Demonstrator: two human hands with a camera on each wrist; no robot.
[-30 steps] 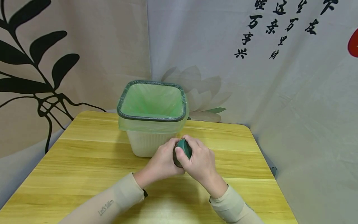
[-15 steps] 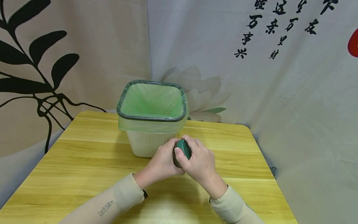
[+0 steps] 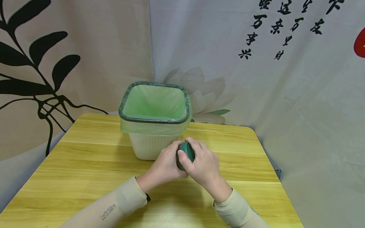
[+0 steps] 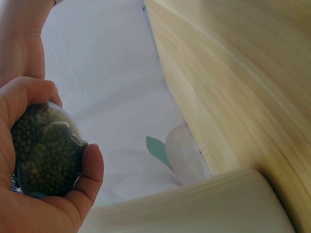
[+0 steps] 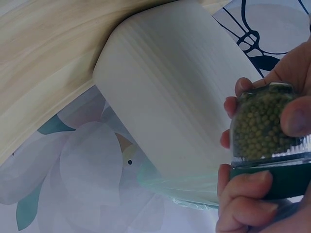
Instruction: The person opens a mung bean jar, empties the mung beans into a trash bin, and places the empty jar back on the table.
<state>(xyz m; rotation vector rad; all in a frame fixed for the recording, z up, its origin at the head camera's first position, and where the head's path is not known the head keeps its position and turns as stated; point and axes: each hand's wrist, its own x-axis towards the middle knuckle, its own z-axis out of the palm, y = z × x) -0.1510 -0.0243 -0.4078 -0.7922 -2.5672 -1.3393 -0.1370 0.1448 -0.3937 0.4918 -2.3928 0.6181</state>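
A small clear glass jar (image 5: 257,121) of green mung beans is held above the table in both hands. My left hand (image 3: 165,161) wraps its fingers and thumb round the glass body, as the left wrist view also shows with the beans (image 4: 51,160) against the glass. On the jar's dark green lid (image 3: 188,150), my right hand (image 3: 206,162) has its thumb and fingers curled round the edge. The right wrist view shows the lid (image 5: 277,182) seated on the jar. Much of the jar is hidden by the hands in the head view.
Just behind the hands stands a white bin (image 3: 151,145) with a green bag liner (image 3: 154,98) and a dark green rim ring (image 3: 151,120). It stands on a wood-grain table (image 3: 94,174). Printed cloth (image 3: 308,88) hangs along the back and sides.
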